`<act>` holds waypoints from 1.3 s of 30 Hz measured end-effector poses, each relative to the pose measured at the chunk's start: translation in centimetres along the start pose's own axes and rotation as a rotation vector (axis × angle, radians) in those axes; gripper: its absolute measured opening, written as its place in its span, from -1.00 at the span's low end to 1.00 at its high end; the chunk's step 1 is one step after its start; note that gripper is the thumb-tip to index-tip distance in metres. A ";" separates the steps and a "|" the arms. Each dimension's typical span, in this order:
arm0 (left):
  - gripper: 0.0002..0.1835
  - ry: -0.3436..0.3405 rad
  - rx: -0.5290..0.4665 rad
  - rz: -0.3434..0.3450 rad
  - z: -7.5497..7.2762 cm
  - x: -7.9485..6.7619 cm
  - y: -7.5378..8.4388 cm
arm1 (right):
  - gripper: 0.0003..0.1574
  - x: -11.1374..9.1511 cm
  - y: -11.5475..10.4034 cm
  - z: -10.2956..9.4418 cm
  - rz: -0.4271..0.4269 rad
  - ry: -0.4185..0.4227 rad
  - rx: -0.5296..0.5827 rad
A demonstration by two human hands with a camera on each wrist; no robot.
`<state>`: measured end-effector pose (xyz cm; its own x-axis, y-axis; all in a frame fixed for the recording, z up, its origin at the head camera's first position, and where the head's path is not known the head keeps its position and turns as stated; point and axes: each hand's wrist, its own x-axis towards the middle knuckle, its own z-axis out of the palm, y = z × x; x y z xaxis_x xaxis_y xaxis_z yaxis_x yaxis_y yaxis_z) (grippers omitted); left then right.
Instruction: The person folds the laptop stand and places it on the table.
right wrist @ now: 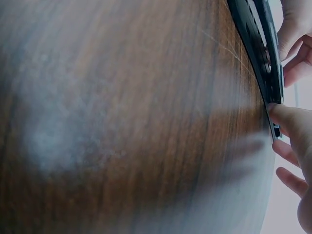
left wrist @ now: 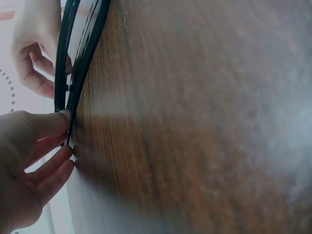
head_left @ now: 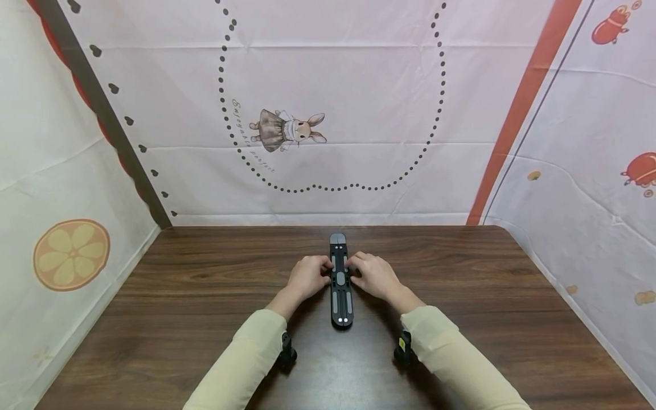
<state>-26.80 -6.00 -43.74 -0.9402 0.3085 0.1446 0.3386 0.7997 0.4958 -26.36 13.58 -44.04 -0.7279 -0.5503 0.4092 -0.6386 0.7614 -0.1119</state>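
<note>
A long, narrow black folding laptop stand (head_left: pixel 341 307) with grey pads and rounded ends lies lengthwise on the table in the head view. My left hand (head_left: pixel 306 277) pinches its left edge near the middle, thumb and fingers curled at the side. Opposite it, my right hand (head_left: pixel 375 275) grips the right edge. Seen side-on in the left wrist view, the stand (left wrist: pixel 61 73) shows two slim layers spread apart in a narrow V. In the right wrist view my right thumb (right wrist: pixel 280 113) presses on the stand's edge, with the fingers partly off the frame.
The brown wood-grain table (head_left: pixel 205 285) runs back to a printed white cloth (head_left: pixel 359 114). Cloth walls also close in both sides. Small black devices (head_left: pixel 403 350) sit at the wrists, close over the table.
</note>
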 end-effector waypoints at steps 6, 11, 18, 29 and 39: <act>-0.73 -0.014 0.035 0.006 0.0 -0.1 0.0 | -0.67 -0.1 0.0 -0.1 -0.003 -0.023 0.002; -0.72 -0.027 0.066 0.015 -0.1 -0.3 0.1 | -0.71 0.1 0.0 -0.6 0.011 -0.072 0.054; -0.72 -0.049 0.096 0.037 -0.5 -0.5 0.1 | -0.73 0.4 -0.2 -1.4 0.016 -0.151 0.101; -0.68 -0.048 0.155 0.059 -0.4 -0.7 0.1 | -0.69 0.2 -0.4 -1.1 0.002 -0.112 0.092; -0.63 -0.098 0.200 0.106 -0.8 -1.2 0.2 | -0.63 -0.4 -0.6 -2.2 -0.045 -0.186 -0.018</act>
<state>-25.66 -6.67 -43.10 -0.8940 0.4371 0.0985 0.4454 0.8432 0.3012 -25.19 14.11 -42.15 -0.7333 -0.6368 0.2383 -0.6683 0.7395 -0.0803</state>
